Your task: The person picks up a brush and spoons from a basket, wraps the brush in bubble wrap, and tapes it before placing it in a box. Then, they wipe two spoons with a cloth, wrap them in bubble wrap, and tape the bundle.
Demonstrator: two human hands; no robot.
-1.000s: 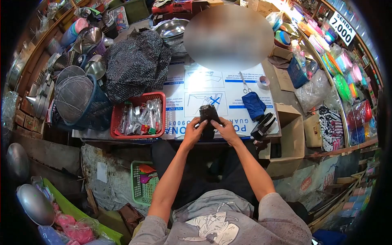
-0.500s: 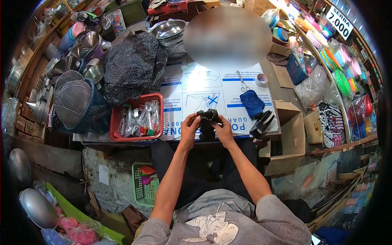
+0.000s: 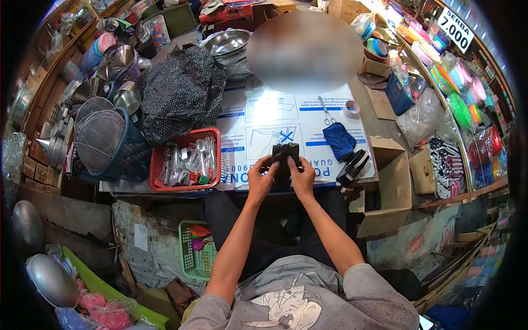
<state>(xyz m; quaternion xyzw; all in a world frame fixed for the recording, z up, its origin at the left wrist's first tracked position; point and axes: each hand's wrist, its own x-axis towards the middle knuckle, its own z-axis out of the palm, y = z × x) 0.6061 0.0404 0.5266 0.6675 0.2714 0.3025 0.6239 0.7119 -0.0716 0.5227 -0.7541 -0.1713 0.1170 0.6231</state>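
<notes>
Over the front edge of the table [image 3: 234,137], I hold a small dark, crumpled bundle [image 3: 282,165] upright. Its material looks like soft black wrapping, but I cannot make out the exact kind. My left hand [image 3: 261,177] grips its left side, thumb pressed to the front. On the other side my right hand [image 3: 302,177] pinches it between thumb and fingers. Left of my hands stands a red basket [image 3: 219,177] full of clear-wrapped utensils [image 3: 192,159]. To the right lie a blue cloth pouch [image 3: 339,139] and a black device with a strap [image 3: 353,168].
Black bubble wrap [image 3: 179,88] is heaped at the back left beside metal basins [image 3: 228,44]. Scissors [image 3: 328,111] and a tape roll [image 3: 351,108] lie on the right. A blue basket with strainers [image 3: 129,148] stands left; an open cardboard box [image 3: 390,192] is right. A blurred area covers the far side.
Both hands have moved slightly right and closer together. The dark bundle stands more upright, its top folded differently, and my right thumb now presses on its front.
</notes>
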